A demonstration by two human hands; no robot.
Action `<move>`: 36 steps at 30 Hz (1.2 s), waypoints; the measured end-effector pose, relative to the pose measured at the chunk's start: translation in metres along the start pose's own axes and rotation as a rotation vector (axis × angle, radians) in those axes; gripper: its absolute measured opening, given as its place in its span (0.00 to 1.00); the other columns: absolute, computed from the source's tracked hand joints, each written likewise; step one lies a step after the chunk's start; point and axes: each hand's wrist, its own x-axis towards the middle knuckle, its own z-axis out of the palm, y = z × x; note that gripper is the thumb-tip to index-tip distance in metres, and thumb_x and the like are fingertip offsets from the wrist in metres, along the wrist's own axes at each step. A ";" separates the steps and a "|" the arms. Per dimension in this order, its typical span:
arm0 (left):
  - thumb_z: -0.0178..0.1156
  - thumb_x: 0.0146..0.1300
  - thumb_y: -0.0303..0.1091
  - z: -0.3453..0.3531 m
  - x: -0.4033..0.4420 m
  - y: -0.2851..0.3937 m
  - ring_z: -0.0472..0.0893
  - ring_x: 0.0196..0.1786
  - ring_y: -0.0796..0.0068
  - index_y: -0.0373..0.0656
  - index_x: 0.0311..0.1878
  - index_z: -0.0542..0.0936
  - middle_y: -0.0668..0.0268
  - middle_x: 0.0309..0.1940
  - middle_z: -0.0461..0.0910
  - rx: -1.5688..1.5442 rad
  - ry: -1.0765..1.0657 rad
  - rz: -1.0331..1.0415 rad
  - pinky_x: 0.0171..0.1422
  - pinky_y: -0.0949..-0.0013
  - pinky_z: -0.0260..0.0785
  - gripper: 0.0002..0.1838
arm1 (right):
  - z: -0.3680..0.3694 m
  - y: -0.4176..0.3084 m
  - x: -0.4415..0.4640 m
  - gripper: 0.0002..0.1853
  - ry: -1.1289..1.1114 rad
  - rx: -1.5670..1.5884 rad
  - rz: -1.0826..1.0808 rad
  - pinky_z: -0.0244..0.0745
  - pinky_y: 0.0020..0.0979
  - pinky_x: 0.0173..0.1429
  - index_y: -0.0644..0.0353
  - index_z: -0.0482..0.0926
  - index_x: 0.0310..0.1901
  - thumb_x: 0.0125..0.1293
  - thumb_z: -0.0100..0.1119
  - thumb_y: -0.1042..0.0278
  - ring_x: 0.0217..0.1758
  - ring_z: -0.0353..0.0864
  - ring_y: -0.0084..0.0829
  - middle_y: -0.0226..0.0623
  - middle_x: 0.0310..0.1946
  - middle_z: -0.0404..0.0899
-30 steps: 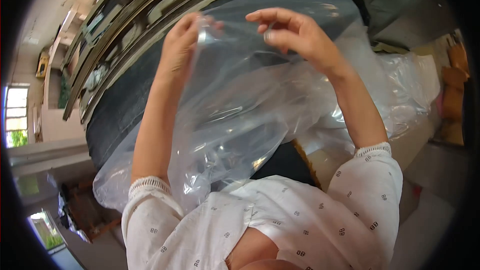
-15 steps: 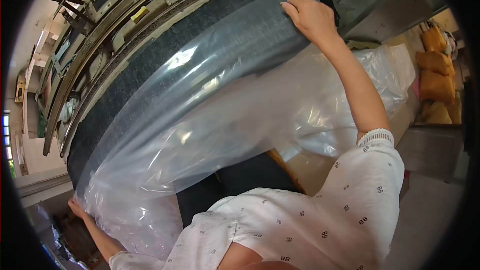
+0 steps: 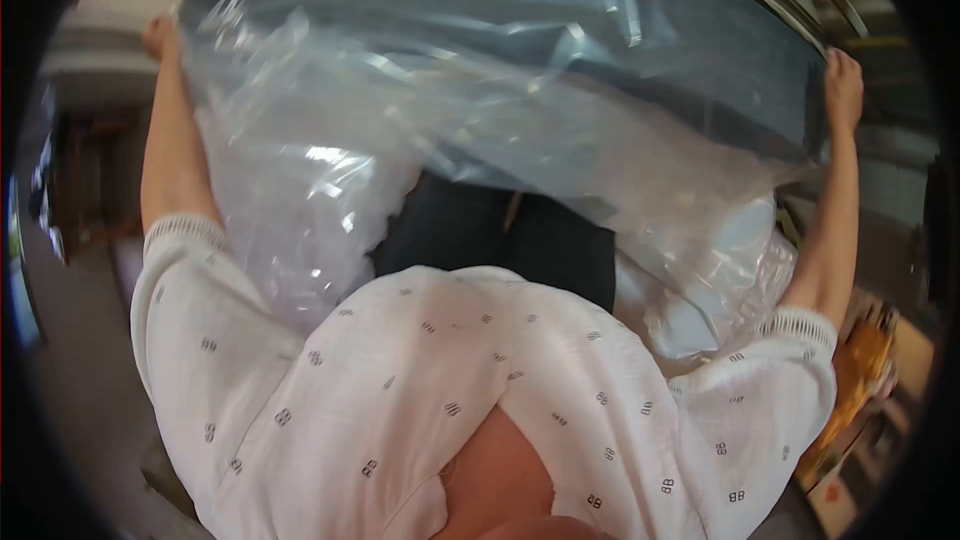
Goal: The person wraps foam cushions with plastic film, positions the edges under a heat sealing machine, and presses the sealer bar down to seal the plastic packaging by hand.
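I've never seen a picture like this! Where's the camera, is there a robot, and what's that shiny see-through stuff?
No robot here, just a person using two bare hands. The camera is worn on the person's head and looks forward and down. That's why the white patterned shirt is so big at the bottom, with dark trousers beyond it. The left hand reaches out on one side, the right hand on the other. The shiny stuff between them is clear plastic sheeting. It spreads over a dark surface and hangs down toward the lap. Both hands are near its edges, but it's hard to tell how they grip it.
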 end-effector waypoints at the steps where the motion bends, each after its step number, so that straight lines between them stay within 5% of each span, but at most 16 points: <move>1: 0.52 0.49 0.39 -0.014 -0.017 0.038 0.81 0.35 0.53 0.38 0.32 0.82 0.50 0.30 0.80 0.070 0.058 -0.143 0.39 0.58 0.70 0.15 | -0.028 -0.045 0.008 0.20 -0.145 0.405 0.163 0.68 0.29 0.45 0.57 0.78 0.41 0.68 0.42 0.50 0.41 0.75 0.29 0.35 0.37 0.77; 4: 0.54 0.49 0.31 -0.046 -0.043 0.092 0.81 0.34 0.52 0.33 0.28 0.81 0.49 0.27 0.81 0.035 0.124 -0.213 0.40 0.58 0.72 0.11 | -0.132 -0.178 -0.031 0.18 -0.777 1.361 0.320 0.66 0.22 0.41 0.61 0.76 0.33 0.66 0.46 0.54 0.33 0.70 0.17 0.28 0.30 0.74; 7: 0.53 0.46 0.34 -0.028 -0.033 0.065 0.81 0.32 0.49 0.36 0.27 0.82 0.49 0.25 0.80 -0.162 0.239 -0.368 0.40 0.56 0.72 0.13 | -0.167 -0.267 -0.110 0.21 -1.465 1.468 -0.002 0.73 0.23 0.37 0.62 0.78 0.36 0.63 0.50 0.48 0.30 0.77 0.23 0.36 0.34 0.79; 9: 0.52 0.45 0.33 -0.009 -0.023 0.039 0.81 0.31 0.49 0.35 0.25 0.82 0.48 0.24 0.80 -0.175 0.315 -0.426 0.39 0.55 0.72 0.12 | -0.168 -0.340 -0.165 0.25 -1.819 1.638 0.080 0.74 0.29 0.47 0.66 0.73 0.52 0.59 0.59 0.54 0.42 0.77 0.29 0.41 0.43 0.78; 10: 0.52 0.46 0.32 0.000 -0.015 0.024 0.81 0.30 0.48 0.35 0.24 0.81 0.48 0.23 0.80 -0.159 0.354 -0.443 0.38 0.55 0.72 0.11 | -0.142 -0.371 -0.203 0.30 -1.514 1.585 -0.270 0.71 0.31 0.55 0.64 0.64 0.61 0.59 0.61 0.62 0.50 0.76 0.32 0.41 0.45 0.77; 12: 0.51 0.49 0.26 -0.029 -0.031 0.073 0.80 0.29 0.50 0.31 0.23 0.77 0.48 0.24 0.79 -0.312 0.310 -0.496 0.35 0.58 0.72 0.08 | -0.139 -0.451 -0.214 0.30 -0.991 1.478 -0.215 0.70 0.37 0.53 0.65 0.70 0.55 0.52 0.65 0.59 0.47 0.76 0.42 0.51 0.42 0.76; 13: 0.51 0.51 0.23 -0.079 -0.071 0.150 0.80 0.29 0.53 0.30 0.24 0.75 0.48 0.26 0.79 -0.402 0.280 -0.512 0.34 0.61 0.73 0.06 | -0.115 -0.482 -0.222 0.23 -0.939 1.411 -0.359 0.70 0.39 0.50 0.63 0.74 0.48 0.52 0.63 0.61 0.45 0.76 0.44 0.51 0.39 0.76; 18: 0.50 0.56 0.29 -0.057 -0.058 0.114 0.78 0.41 0.53 0.34 0.33 0.75 0.50 0.35 0.78 -0.402 0.283 -0.516 0.47 0.59 0.69 0.08 | -0.133 -0.508 -0.203 0.05 -0.828 1.261 -0.701 0.68 0.46 0.37 0.61 0.74 0.28 0.52 0.52 0.70 0.31 0.73 0.52 0.49 0.22 0.74; 22: 0.51 0.56 0.30 -0.035 -0.048 0.081 0.78 0.42 0.53 0.35 0.35 0.75 0.51 0.37 0.77 -0.279 0.291 -0.406 0.48 0.59 0.68 0.09 | -0.184 -0.372 -0.061 0.14 -0.688 1.096 -0.321 0.71 0.31 0.39 0.61 0.74 0.33 0.66 0.42 0.60 0.30 0.75 0.32 0.40 0.27 0.75; 25: 0.50 0.59 0.30 -0.049 -0.058 0.106 0.77 0.41 0.54 0.32 0.38 0.75 0.50 0.38 0.77 -0.463 0.346 -0.373 0.48 0.62 0.68 0.11 | -0.260 -0.286 0.029 0.16 0.024 1.903 0.309 0.72 0.30 0.47 0.60 0.73 0.44 0.70 0.41 0.57 0.41 0.76 0.25 0.36 0.41 0.76; 26: 0.49 0.60 0.30 -0.051 -0.060 0.108 0.77 0.41 0.55 0.31 0.38 0.75 0.49 0.38 0.76 -0.506 0.307 -0.416 0.48 0.63 0.68 0.11 | -0.293 -0.321 0.029 0.13 0.096 2.123 0.024 0.69 0.31 0.52 0.62 0.73 0.44 0.65 0.51 0.63 0.44 0.77 0.32 0.37 0.38 0.78; 27: 0.49 0.60 0.30 -0.046 -0.058 0.101 0.77 0.41 0.55 0.31 0.38 0.75 0.49 0.39 0.76 -0.504 0.331 -0.378 0.47 0.62 0.68 0.11 | -0.290 -0.321 0.013 0.15 -0.323 2.880 0.182 0.66 0.32 0.56 0.63 0.71 0.48 0.66 0.47 0.62 0.47 0.75 0.32 0.38 0.42 0.76; 28: 0.49 0.60 0.31 -0.048 -0.060 0.106 0.76 0.41 0.55 0.32 0.38 0.75 0.50 0.39 0.76 -0.511 0.334 -0.416 0.47 0.62 0.68 0.11 | -0.281 -0.331 0.000 0.15 -0.530 2.850 0.126 0.66 0.32 0.57 0.63 0.71 0.48 0.66 0.47 0.62 0.48 0.75 0.32 0.39 0.43 0.75; 30: 0.49 0.60 0.32 -0.029 -0.055 0.086 0.76 0.41 0.55 0.33 0.38 0.75 0.51 0.39 0.75 -0.489 0.356 -0.379 0.48 0.60 0.67 0.11 | -0.249 -0.371 -0.043 0.16 -0.563 1.742 0.000 0.67 0.33 0.58 0.65 0.70 0.50 0.67 0.46 0.62 0.50 0.74 0.33 0.42 0.46 0.73; 33: 0.48 0.59 0.33 -0.016 -0.046 0.066 0.77 0.41 0.53 0.33 0.36 0.77 0.49 0.38 0.77 -0.391 0.348 -0.365 0.48 0.60 0.68 0.13 | -0.198 -0.416 -0.130 0.18 -1.200 1.697 0.333 0.67 0.33 0.59 0.67 0.69 0.52 0.67 0.44 0.62 0.53 0.73 0.34 0.45 0.50 0.71; 36: 0.48 0.58 0.33 -0.020 -0.044 0.071 0.77 0.40 0.53 0.32 0.35 0.77 0.49 0.38 0.77 -0.475 0.279 -0.380 0.47 0.60 0.69 0.13 | -0.213 -0.360 -0.123 0.20 -0.868 1.167 -0.188 0.68 0.34 0.60 0.68 0.68 0.54 0.68 0.43 0.62 0.56 0.71 0.35 0.49 0.55 0.68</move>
